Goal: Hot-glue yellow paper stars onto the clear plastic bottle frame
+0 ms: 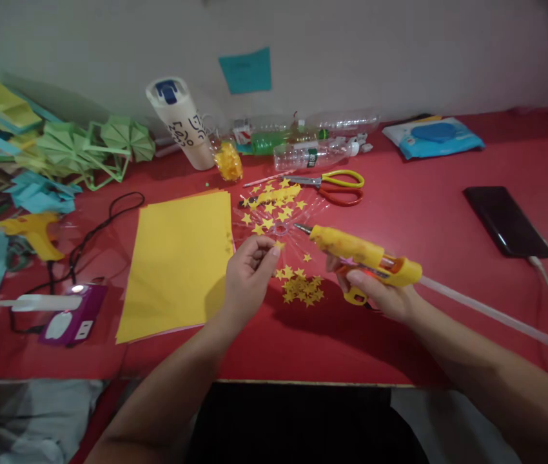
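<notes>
The person's forearms (162,393) come in from the near edge over a red tabletop (351,354), ending in 2 bare hands. The left grip (249,276) pinches 1 small yellow star (279,245) between thumb and finger, so it sits right at the fingertips. The right grip (375,290) is wrapped around a yellow glue gun (351,246), whose nozzle points toward the left grip, apart from the pinched star; a translucent glue stick (472,311) trails from its back end. Just beyond the left grip lies a clear plastic piece (281,229) with strips spreading from its middle, and loose stars (269,208) scattered over it. Between the 2 grips, a pile of stars (302,290) rests on the tabletop. Left of the left grip is yellow paper (177,264); well past it, a 2nd glue gun (37,233) lies near a purple power strip (73,316). Beyond the right grip are scissors (342,187) and bottles (310,154); to its right, a black phone (507,220).
</notes>
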`<control>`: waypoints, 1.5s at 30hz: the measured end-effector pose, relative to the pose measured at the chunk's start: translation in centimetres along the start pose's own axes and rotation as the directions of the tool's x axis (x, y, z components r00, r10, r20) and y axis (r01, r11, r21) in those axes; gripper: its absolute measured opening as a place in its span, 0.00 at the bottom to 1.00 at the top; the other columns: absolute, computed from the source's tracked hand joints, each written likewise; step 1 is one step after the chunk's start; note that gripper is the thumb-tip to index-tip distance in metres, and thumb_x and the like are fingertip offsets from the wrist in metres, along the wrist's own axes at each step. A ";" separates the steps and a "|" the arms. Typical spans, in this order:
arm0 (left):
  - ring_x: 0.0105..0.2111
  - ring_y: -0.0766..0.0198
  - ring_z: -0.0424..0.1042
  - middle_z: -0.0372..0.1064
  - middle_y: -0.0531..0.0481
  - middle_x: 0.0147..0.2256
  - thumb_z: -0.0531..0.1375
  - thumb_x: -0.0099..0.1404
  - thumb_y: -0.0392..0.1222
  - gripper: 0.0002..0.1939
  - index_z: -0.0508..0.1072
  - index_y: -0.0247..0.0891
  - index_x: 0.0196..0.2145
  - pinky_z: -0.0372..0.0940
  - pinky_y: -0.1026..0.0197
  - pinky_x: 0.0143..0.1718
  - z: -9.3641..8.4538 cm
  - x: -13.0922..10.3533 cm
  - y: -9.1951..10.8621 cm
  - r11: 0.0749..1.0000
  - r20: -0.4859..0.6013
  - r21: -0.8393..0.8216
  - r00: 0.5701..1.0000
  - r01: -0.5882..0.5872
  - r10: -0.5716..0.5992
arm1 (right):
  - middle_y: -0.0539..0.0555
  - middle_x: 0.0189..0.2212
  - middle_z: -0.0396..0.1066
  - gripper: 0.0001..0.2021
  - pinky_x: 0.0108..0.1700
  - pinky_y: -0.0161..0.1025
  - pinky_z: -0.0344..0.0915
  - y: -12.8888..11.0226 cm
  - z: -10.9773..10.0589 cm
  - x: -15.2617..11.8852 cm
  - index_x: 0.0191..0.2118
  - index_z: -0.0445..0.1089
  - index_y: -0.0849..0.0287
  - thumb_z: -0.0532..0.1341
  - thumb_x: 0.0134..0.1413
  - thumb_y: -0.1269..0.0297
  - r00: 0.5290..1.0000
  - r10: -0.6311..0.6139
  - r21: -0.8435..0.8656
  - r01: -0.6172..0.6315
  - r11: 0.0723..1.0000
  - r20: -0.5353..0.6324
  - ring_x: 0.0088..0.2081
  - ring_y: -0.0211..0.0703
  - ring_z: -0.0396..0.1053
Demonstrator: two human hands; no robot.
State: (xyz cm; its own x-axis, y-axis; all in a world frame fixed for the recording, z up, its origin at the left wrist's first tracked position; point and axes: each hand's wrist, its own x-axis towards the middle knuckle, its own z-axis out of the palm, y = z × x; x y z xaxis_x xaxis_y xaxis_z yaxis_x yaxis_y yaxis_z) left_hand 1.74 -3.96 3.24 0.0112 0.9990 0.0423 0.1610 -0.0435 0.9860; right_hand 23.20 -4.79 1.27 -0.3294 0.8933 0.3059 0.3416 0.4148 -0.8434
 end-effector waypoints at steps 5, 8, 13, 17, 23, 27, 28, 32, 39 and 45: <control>0.21 0.71 0.60 0.62 0.56 0.23 0.56 0.63 0.39 0.04 0.67 0.39 0.29 0.58 0.66 0.24 -0.6 -0.1 -1.1 0.964 -0.014 0.164 0.976 -0.211 0.216 | 0.53 0.29 0.70 0.19 0.26 0.41 0.68 -0.6 0.3 0.4 0.33 0.69 0.52 0.55 0.58 0.42 0.998 0.057 0.031 -0.056 0.998 -0.023 0.26 0.43 0.68; 0.21 0.72 0.59 0.63 0.56 0.23 0.56 0.63 0.38 0.05 0.68 0.39 0.29 0.58 0.67 0.23 -0.6 -0.2 -1.3 0.910 0.033 0.246 0.941 -0.334 0.337 | 0.50 0.25 0.67 0.20 0.25 0.40 0.65 -0.4 -0.1 0.5 0.32 0.67 0.53 0.52 0.60 0.41 0.995 0.098 0.029 -0.097 0.995 -0.025 0.22 0.39 0.64; 0.20 0.73 0.61 0.63 0.56 0.23 0.56 0.64 0.39 0.05 0.67 0.38 0.30 0.59 0.69 0.21 -0.3 -0.3 -1.5 0.943 0.056 0.162 0.957 -0.291 0.286 | 0.51 0.25 0.68 0.17 0.28 0.38 0.66 -0.8 -0.3 0.5 0.33 0.68 0.54 0.56 0.60 0.46 0.996 0.055 -0.011 -0.055 0.998 0.075 0.26 0.40 0.67; 0.21 0.72 0.64 0.64 0.56 0.24 0.56 0.63 0.39 0.04 0.68 0.39 0.30 0.61 0.69 0.23 -0.3 -0.2 -1.6 0.964 0.004 0.123 0.972 -0.235 0.237 | 0.52 0.27 0.70 0.11 0.32 0.41 0.69 -1.2 0.2 0.2 0.36 0.68 0.54 0.56 0.61 0.52 0.997 -0.024 -0.070 0.030 0.997 0.077 0.29 0.43 0.70; 0.23 0.72 0.65 0.65 0.55 0.24 0.57 0.63 0.39 0.04 0.68 0.39 0.30 0.62 0.69 0.24 -0.3 -0.1 -1.4 0.984 -0.024 0.101 0.988 -0.148 0.151 | 0.49 0.23 0.66 0.09 0.25 0.38 0.65 -0.7 0.6 0.2 0.31 0.64 0.52 0.55 0.61 0.57 0.978 -0.174 -0.118 0.187 0.975 0.115 0.23 0.39 0.66; 0.23 0.72 0.65 0.65 0.55 0.24 0.57 0.63 0.40 0.05 0.69 0.38 0.30 0.63 0.69 0.25 -0.2 -0.2 -1.3 0.986 -0.020 0.100 0.991 -0.130 0.133 | 0.47 0.21 0.63 0.08 0.21 0.35 0.61 -1.2 0.5 0.6 0.29 0.60 0.53 0.56 0.60 0.64 0.955 -0.264 -0.155 0.283 0.946 0.135 0.20 0.36 0.63; 0.23 0.72 0.64 0.65 0.54 0.24 0.57 0.63 0.40 0.05 0.69 0.38 0.31 0.62 0.69 0.25 -0.2 -0.2 -1.3 0.987 -0.017 0.100 0.991 -0.129 0.132 | 0.47 0.20 0.62 0.09 0.21 0.35 0.60 -1.3 0.5 0.7 0.28 0.59 0.53 0.56 0.60 0.65 0.954 -0.268 -0.164 0.288 0.944 0.133 0.20 0.36 0.62; 0.23 0.72 0.65 0.66 0.54 0.25 0.56 0.63 0.40 0.04 0.69 0.38 0.31 0.62 0.68 0.25 -0.2 -0.3 -1.5 0.984 0.006 0.109 0.990 -0.138 0.139 | 0.47 0.20 0.61 0.09 0.20 0.36 0.59 -1.4 0.6 0.6 0.28 0.59 0.53 0.56 0.60 0.66 0.959 -0.249 -0.192 0.272 0.943 0.135 0.19 0.36 0.61; 0.23 0.71 0.65 0.66 0.54 0.25 0.56 0.64 0.40 0.04 0.69 0.38 0.32 0.61 0.67 0.25 -0.1 -0.4 -1.5 0.983 0.008 0.120 0.990 -0.142 0.142 | 0.47 0.19 0.62 0.08 0.21 0.35 0.59 -1.0 0.8 0.4 0.28 0.62 0.54 0.57 0.59 0.65 0.959 -0.247 -0.169 0.269 0.948 0.140 0.19 0.35 0.62; 0.22 0.71 0.64 0.66 0.54 0.25 0.56 0.64 0.39 0.04 0.68 0.39 0.32 0.61 0.67 0.24 -0.1 -0.4 -1.6 0.980 0.004 0.121 0.987 -0.160 0.161 | 0.49 0.20 0.66 0.08 0.24 0.36 0.62 -0.8 0.7 0.2 0.29 0.66 0.54 0.57 0.61 0.62 0.971 -0.192 -0.181 0.216 0.960 0.142 0.21 0.38 0.66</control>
State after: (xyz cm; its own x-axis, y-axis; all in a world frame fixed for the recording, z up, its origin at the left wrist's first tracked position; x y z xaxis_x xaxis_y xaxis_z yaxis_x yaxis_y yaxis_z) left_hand 1.36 -4.26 1.62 0.0411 0.9790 0.1999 0.2750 -0.2034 0.9397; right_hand 22.26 -5.06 1.66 -0.5102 0.7635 0.3960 0.4162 0.6221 -0.6632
